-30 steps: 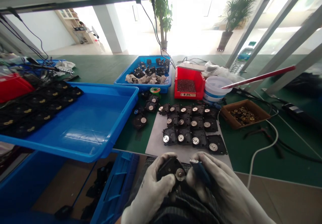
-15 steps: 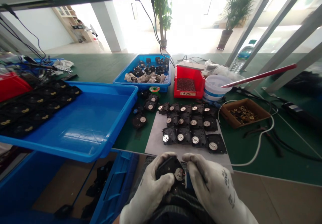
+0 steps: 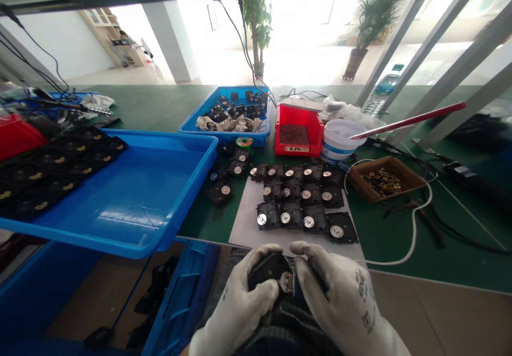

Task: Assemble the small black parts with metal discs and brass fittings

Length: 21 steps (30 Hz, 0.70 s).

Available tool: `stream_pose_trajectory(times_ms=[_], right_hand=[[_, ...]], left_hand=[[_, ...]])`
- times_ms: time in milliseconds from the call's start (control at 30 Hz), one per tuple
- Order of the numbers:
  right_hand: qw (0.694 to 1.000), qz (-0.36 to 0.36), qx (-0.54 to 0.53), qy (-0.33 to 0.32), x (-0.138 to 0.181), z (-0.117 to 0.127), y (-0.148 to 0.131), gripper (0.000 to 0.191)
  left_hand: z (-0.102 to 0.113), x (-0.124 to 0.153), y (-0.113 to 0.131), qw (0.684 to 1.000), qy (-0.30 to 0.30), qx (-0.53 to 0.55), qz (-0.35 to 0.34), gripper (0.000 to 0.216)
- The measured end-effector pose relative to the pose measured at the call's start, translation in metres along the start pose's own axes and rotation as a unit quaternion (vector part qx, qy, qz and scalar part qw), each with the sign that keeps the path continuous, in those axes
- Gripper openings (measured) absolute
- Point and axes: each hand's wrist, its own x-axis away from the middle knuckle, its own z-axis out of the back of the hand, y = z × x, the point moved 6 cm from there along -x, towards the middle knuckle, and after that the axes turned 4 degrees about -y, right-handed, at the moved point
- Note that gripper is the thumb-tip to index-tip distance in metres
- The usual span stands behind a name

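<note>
In white gloves, both my hands are close together over my lap, just off the table's front edge. My left hand (image 3: 248, 300) is closed around a black plastic housing (image 3: 268, 271), thumb on top and fingers behind. A small round silver motor (image 3: 286, 282) sits at the right end of that housing. My right hand (image 3: 340, 292) is closed on a small blue part (image 3: 296, 285), held against the motor's right side. Most of the blue part is hidden by the glove. Beyond my hands, similar black housings (image 3: 307, 221) with silver discs lie in rows on a white sheet (image 3: 246, 225).
At left stand a large blue tray (image 3: 140, 249) with black panels and, below it, a blue crate (image 3: 188, 292). Further back are a blue tray of parts (image 3: 186, 127), a red bin (image 3: 298, 149), a white tub (image 3: 338, 145) and a box of brass pieces (image 3: 374, 197).
The blue part in my right hand has come up against the motor, closing the small gap. The motor looks slightly more tilted. My left hand keeps its hold on the housing.
</note>
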Motion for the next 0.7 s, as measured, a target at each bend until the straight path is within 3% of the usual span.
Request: stream_pose_trajectory(times_ms=[700], right_hand=[[0.999,0.03,0.033,-0.025,0.0022,-0.0067,0.0024,0.017]], left_hand=[[0.0029,0.0016,-0.0025,0.999,0.011,-0.04,0.005,0.047]])
